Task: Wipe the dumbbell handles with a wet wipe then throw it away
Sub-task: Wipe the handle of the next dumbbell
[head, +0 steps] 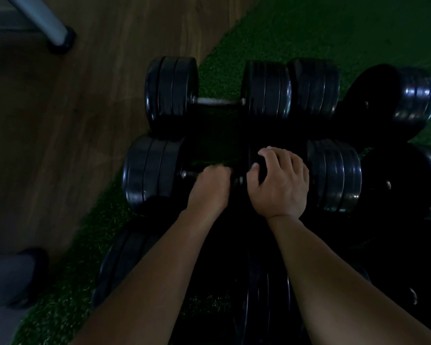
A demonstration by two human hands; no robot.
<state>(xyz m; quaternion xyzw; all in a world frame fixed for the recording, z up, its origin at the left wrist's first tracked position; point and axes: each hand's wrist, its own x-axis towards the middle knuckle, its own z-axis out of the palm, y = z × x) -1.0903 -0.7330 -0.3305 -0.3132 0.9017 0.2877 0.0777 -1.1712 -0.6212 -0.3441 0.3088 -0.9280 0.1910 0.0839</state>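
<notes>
Wood floor (60,145) fills the far left, with a pale metal leg (50,26) at the top corner. Green turf (334,28) begins beside it; lighting is very dim. Near dumbbell (149,173) lies crosswise on the turf, with a second dumbbell (219,100) just beyond it.

Left hand (209,188): motion-blurred, fingers curled round the handle (188,174) of the near dumbbell, near its middle. A short bare stretch of bar shows to the left of the hand. The wet wipe cannot be made out; if present, it is hidden inside this grip.

Right hand (279,185): fingers and thumb bent over the inner plates (256,168) at the handle's right end, gripping them, apparently to steady the weight. More dumbbells (334,175) crowd in just beside it, further right.

Judgement: the step in hand is wiping the near handle, mid-stroke given the blur. Next move calls for covering the bare left stretch of bar, then reaching over to the far handle, which looks untouched. Disposal comes last; no bin is visible.
</notes>
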